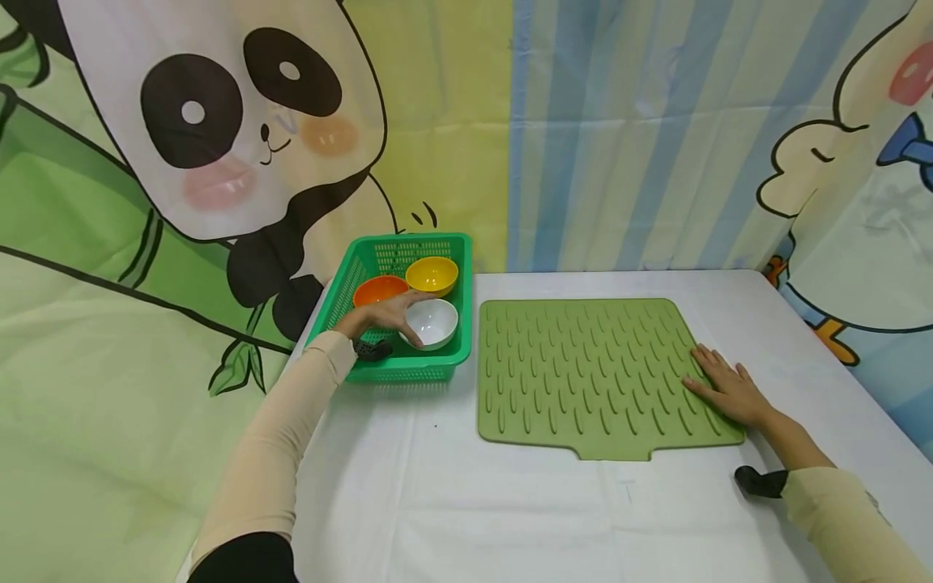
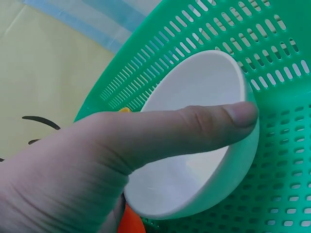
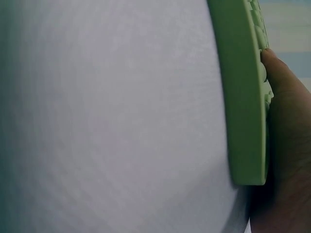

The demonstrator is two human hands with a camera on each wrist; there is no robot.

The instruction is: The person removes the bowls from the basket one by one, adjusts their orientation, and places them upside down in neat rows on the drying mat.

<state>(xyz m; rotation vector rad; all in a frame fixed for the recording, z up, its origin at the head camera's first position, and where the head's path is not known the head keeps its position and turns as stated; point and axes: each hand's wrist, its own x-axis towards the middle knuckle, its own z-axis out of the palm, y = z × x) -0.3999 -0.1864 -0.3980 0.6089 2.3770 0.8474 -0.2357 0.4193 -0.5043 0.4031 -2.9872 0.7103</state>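
On the desk (image 1: 474,510), a green mat (image 1: 598,372) lies at three o'clock from a basket (image 1: 408,369). The right hand (image 1: 732,395), grip released, rests on the mat; inside the basket the left hand (image 1: 392,312) grasps the white bowl (image 1: 436,324) (yellow bowl (image 1: 433,275) at its twelve o'clock, orange bowl (image 1: 381,287) at ten).

A glossy white bowl (image 1: 437,322), mouth upward, sits in the grip of a left hand (image 1: 392,313) within the green basket (image 1: 408,373), near a yellow bowl (image 1: 433,274) and an orange bowl (image 1: 379,287); a green mat (image 1: 589,374) (ridged, with a tab along its near edge) lies flat on the white table (image 1: 525,518), a right hand (image 1: 729,392) resting on its right side.
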